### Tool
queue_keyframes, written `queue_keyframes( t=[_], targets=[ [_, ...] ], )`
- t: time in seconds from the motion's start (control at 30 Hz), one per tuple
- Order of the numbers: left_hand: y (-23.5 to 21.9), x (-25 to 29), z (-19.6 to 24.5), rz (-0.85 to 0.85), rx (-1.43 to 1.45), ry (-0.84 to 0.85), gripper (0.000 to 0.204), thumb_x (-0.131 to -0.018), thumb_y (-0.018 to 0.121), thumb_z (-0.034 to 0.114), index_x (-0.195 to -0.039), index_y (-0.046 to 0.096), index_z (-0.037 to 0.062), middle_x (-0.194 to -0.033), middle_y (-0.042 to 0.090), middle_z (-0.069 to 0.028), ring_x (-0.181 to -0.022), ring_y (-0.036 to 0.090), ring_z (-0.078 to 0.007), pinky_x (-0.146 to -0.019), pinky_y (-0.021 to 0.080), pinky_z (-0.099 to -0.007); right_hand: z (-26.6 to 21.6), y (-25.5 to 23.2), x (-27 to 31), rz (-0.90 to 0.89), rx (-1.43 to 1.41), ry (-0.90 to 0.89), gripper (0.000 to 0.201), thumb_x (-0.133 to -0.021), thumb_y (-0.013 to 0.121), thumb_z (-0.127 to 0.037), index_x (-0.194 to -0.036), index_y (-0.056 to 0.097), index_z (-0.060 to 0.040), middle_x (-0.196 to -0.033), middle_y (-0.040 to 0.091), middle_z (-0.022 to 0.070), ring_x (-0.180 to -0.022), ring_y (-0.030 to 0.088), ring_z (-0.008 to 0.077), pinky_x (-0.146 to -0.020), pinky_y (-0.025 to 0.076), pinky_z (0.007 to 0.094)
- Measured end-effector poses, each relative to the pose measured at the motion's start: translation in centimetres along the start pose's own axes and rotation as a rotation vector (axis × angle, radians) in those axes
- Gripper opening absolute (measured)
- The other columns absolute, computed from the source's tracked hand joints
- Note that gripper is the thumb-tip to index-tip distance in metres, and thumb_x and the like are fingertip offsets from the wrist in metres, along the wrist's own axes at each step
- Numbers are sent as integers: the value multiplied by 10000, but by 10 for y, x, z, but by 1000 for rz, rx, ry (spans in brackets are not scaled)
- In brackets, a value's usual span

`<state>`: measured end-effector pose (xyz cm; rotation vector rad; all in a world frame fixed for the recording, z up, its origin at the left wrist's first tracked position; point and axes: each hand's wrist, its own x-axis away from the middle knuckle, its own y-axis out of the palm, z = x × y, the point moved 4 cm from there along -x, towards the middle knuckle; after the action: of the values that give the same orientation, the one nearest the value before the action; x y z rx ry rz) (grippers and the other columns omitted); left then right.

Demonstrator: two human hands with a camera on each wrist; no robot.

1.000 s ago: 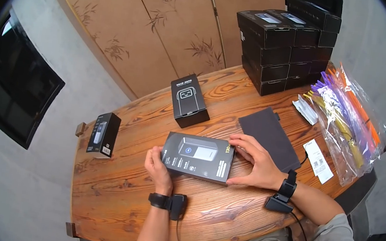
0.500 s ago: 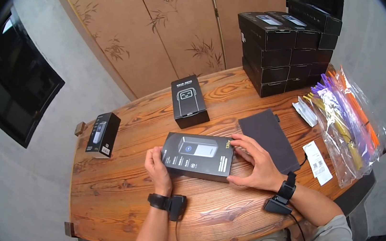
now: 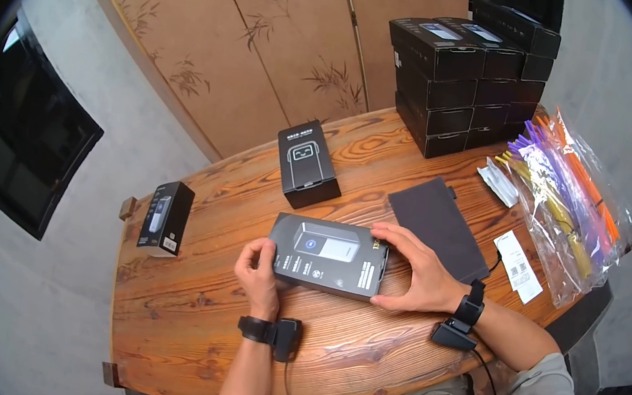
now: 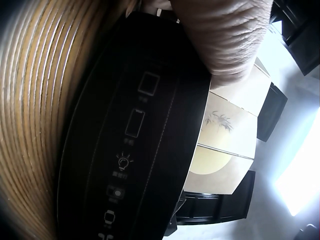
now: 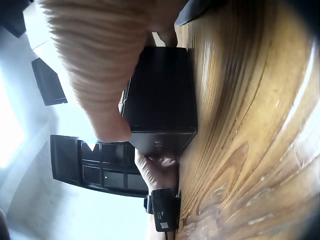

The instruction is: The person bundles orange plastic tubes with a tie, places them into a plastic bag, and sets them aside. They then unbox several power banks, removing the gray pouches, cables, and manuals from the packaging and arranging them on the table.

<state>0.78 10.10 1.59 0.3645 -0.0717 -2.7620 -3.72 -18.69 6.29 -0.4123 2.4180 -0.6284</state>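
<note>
A flat black carton (image 3: 325, 255) with a device pictured on its lid lies between both hands over the middle of the wooden table. At its left end my left hand (image 3: 257, 276) grips the near corner, the thumb along the lid's edge. My right hand (image 3: 426, 278) spans the right end, thumb at the near corner and fingers over the far one. In the left wrist view the carton's long side (image 4: 135, 125) shows a column of printed icons. The right wrist view shows the carton's dark end (image 5: 162, 92) close to the wood, with the right thumb (image 5: 112, 125) at its upper edge.
Another black box (image 3: 310, 165) lies behind the carton; one more (image 3: 166, 218) stands by the left edge. To the right are a dark grey flat pad (image 3: 440, 225), white labels (image 3: 517, 268) and a bag of coloured sticks (image 3: 572, 201). Stacked black boxes (image 3: 468, 86) rise at the back.
The carton has turned slightly clockwise in the hands. My left thumb has come a little further onto its lid, and the right fingers have shifted slightly left along the far edge.
</note>
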Motion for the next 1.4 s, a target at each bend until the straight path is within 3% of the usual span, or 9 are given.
queue_keyframes(
  t=[0.1, 0.37, 0.57, 0.7, 1.03, 1.13, 1.4],
  targets=[
    [2, 1, 5, 3, -21, 74, 121, -916, 673, 108, -907, 678, -13, -836, 647, -6, -768, 550, -75, -729, 443, -226, 1, 0, 1, -18, 18, 9, 954, -674, 847, -370, -1430, 387, -12, -1463, 390, 232, -1355, 404, 377, -1119, 366, 444],
    [1, 2, 2, 28, 44, -25, 172, -935, 679, 160, -902, 682, -9, -805, 637, -7, -719, 530, -59, -657, 426, -208, 3, 1, 2, -53, 35, 40, 1057, -641, 868, -426, -1472, 337, -45, -1539, 269, 254, -1410, 322, 403, -1151, 317, 469],
    [1, 1, 5, 68, 115, -28, 178, -958, 642, 161, -866, 636, 8, -792, 633, -10, -684, 533, -57, -629, 434, -209, -5, 2, 2, -41, 50, -24, 1085, -610, 882, -413, -1469, 336, -37, -1540, 258, 259, -1404, 327, 411, -1146, 321, 466],
    [-7, -6, 9, 136, 127, -53, 228, -973, 611, 147, -764, 585, 57, -744, 590, 28, -657, 484, -40, -611, 410, -210, 0, 3, 2, -46, 46, -31, 1045, -626, 873, -388, -1454, 351, -23, -1504, 307, 242, -1376, 359, 402, -1124, 349, 459],
    [-13, -11, 4, 94, 117, -44, 177, -967, 628, 146, -824, 593, 48, -776, 628, 7, -681, 547, -47, -634, 450, -192, -13, 3, -1, -6, 88, -20, 896, -636, 836, -308, -1385, 434, -22, -1382, 433, 196, -1263, 471, 371, -1050, 425, 443],
    [-15, -13, 3, 132, 137, -8, 122, -964, 627, 123, -934, 581, 15, -835, 655, -34, -736, 580, -63, -667, 469, -200, -13, 0, -1, 13, 92, -34, 863, -622, 833, -301, -1356, 469, -31, -1362, 451, 194, -1245, 487, 370, -1025, 444, 442],
    [-83, -43, -1, 478, 123, 57, 131, -972, 610, 148, -960, 574, 22, -880, 643, -56, -791, 604, -123, -698, 496, -255, -19, -13, -4, 38, 132, -87, 811, -577, 822, -289, -1286, 541, -16, -1300, 515, 198, -1176, 546, 378, -974, 483, 438]
  ],
)
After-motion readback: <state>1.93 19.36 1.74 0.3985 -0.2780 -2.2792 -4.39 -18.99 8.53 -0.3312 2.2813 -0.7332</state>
